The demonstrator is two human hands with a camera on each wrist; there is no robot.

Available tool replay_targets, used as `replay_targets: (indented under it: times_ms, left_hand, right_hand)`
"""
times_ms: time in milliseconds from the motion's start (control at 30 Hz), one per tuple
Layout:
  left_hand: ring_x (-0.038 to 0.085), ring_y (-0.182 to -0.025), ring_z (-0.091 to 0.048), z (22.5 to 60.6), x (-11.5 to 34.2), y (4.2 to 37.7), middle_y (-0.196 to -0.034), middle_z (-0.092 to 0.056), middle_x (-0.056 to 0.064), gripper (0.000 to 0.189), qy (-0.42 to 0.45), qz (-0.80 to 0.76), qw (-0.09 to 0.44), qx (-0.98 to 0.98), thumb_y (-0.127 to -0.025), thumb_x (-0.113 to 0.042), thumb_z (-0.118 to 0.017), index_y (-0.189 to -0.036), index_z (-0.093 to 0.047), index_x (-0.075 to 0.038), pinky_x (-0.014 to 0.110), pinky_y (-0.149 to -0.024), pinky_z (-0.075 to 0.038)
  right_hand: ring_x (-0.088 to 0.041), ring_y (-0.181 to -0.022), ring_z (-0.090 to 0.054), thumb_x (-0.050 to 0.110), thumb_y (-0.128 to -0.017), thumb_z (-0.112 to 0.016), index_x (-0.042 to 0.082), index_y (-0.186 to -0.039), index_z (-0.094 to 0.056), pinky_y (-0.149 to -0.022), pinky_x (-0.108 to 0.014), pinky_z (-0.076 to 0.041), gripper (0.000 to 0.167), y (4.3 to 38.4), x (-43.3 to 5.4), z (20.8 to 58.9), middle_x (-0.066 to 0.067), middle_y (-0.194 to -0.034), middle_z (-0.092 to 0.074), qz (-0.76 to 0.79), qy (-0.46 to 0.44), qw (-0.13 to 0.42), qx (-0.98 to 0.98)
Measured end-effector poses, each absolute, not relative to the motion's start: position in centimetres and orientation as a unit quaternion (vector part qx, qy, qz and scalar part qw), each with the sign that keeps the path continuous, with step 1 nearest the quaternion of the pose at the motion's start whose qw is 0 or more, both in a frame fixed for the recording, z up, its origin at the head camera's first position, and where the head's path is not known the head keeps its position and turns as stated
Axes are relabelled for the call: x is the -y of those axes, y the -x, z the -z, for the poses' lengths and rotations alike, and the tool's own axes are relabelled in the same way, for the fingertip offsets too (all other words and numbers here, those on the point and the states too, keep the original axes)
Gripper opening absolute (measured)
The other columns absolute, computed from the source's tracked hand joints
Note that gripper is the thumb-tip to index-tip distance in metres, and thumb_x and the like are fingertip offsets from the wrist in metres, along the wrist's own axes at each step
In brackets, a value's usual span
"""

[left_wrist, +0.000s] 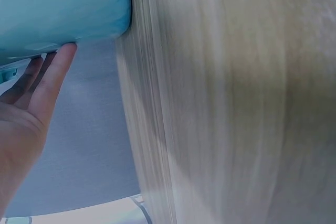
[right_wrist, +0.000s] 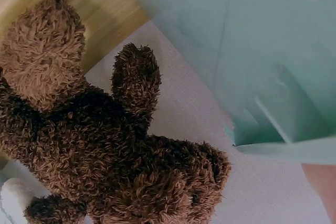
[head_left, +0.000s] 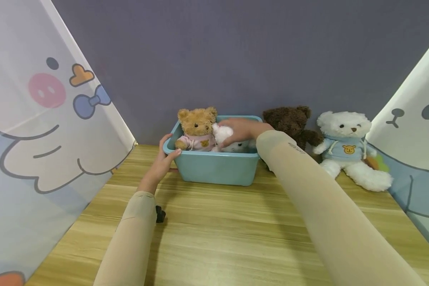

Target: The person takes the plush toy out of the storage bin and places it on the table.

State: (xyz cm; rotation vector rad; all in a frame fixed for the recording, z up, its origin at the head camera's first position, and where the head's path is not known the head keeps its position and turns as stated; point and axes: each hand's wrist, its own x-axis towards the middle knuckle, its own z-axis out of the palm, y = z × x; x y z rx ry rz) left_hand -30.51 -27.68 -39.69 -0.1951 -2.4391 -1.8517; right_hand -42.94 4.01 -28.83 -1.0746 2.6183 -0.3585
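A light-blue plastic bin [head_left: 218,169] stands on the wooden table, holding a tan teddy bear [head_left: 196,123] in a pink top at its left end. Beside that bear is a white plush toy [head_left: 222,134], partly hidden under my right hand [head_left: 239,129], whose fingers grip it inside the bin. My left hand [head_left: 161,161] holds the bin's left front corner, thumb at the front rim and fingers along the left side. In the left wrist view, the left hand's fingers [left_wrist: 52,80] meet the bin's wall just by the rim.
Right of the bin sits a dark brown teddy bear [head_left: 289,123], close to its wall. Further right is a white bear [head_left: 346,147] in a blue hoodie. A grey panel [head_left: 214,55] rises behind the table [head_left: 214,234]. A small black object [head_left: 160,214] shows by my left sleeve.
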Motion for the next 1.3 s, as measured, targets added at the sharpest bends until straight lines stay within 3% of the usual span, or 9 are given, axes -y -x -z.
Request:
replay_targets:
  times_ms: [300, 733, 967, 1167, 1300]
  left_hand:
    - [0.053, -0.161, -0.018, 39.8, 27.6, 30.5, -0.178, 0.003, 0.019, 0.081, 0.058, 0.602, 0.027, 0.796, -0.106, -0.043, -0.053, -0.166, 0.002, -0.044, 0.08, -0.097, -0.051]
    - [0.053, -0.16, -0.02, 39.4, 28.0, 30.3, -0.178, 0.002, 0.018, 0.081, 0.067, 0.608, 0.03, 0.791, -0.106, -0.042, -0.051, -0.166, 0.004, -0.041, 0.083, -0.098, -0.048]
    - [0.052, -0.16, -0.019, 39.6, 28.1, 30.3, -0.178, 0.005, 0.016, 0.081, 0.066, 0.616, 0.023, 0.784, -0.108, -0.04, -0.051, -0.166, 0.005, -0.04, 0.084, -0.1, -0.047]
    - [0.053, -0.161, -0.019, 39.6, 28.1, 30.5, -0.178, 0.006, 0.017, 0.081, 0.071, 0.613, 0.021, 0.786, -0.107, -0.041, -0.051, -0.166, 0.005, -0.041, 0.083, -0.1, -0.047]
    - [0.054, -0.16, -0.019, 39.6, 28.2, 30.5, -0.178, 0.008, 0.016, 0.08, 0.07, 0.613, 0.021, 0.787, -0.107, -0.041, -0.051, -0.166, 0.005, -0.041, 0.084, -0.1, -0.046]
  right_hand:
    - [-0.037, -0.164, -0.023, 0.056, -0.096, -0.074, 0.025, -0.17, -0.029, -0.129, -0.064, -0.032, 0.092, 42.7, -4.7, 27.9, -0.008, -0.178, -0.024, 0.144, 0.373, 0.128, -0.907]
    - [-0.029, -0.165, -0.023, 0.067, -0.096, -0.067, 0.034, -0.166, -0.034, -0.13, -0.06, -0.031, 0.084, 40.1, -4.2, 20.7, 0.001, -0.176, -0.03, 0.141, 0.397, 0.104, -0.901]
    - [-0.03, -0.163, -0.026, 0.07, -0.093, -0.068, 0.039, -0.165, -0.035, -0.127, -0.062, -0.034, 0.085, 38.8, -4.7, 17.3, 0.001, -0.176, -0.029, 0.146, 0.381, 0.089, -0.909]
    - [-0.035, -0.153, -0.041, 0.073, -0.091, -0.069, 0.043, -0.165, -0.032, -0.121, -0.064, -0.041, 0.088, 37.8, -5.9, 13.5, -0.006, -0.173, -0.034, 0.153, 0.355, 0.051, -0.921]
    - [-0.036, -0.153, -0.04, 0.075, -0.091, -0.068, 0.044, -0.166, -0.03, -0.121, -0.065, -0.04, 0.09, 37.3, -6.6, 11.2, -0.006, -0.174, -0.033, 0.155, 0.338, 0.027, -0.928]
